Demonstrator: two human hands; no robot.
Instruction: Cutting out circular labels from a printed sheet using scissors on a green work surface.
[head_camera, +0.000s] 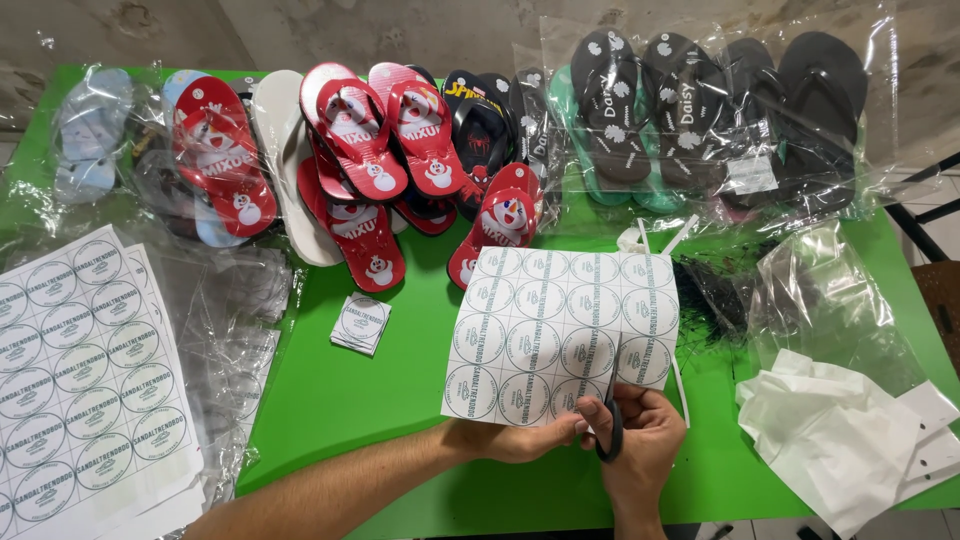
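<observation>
Right hand (640, 440), as I watch remotely, grips black scissors (612, 425) cutting up between two columns of round labels, while my left hand (530, 438) pinches the label sheet's (560, 335) bottom edge above the green counter (400, 400). I judge the cut goes best following the printed gap, sheet held taut. Cut squares (361, 323) lie near red sandals (360, 230).

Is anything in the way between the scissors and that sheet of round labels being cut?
Nothing visible is. The right hand works the scissors straight into the lower edge of the label sheet, while the left hand holds that edge beside them. The green table under the sheet shows nothing blocking the cut.
</observation>
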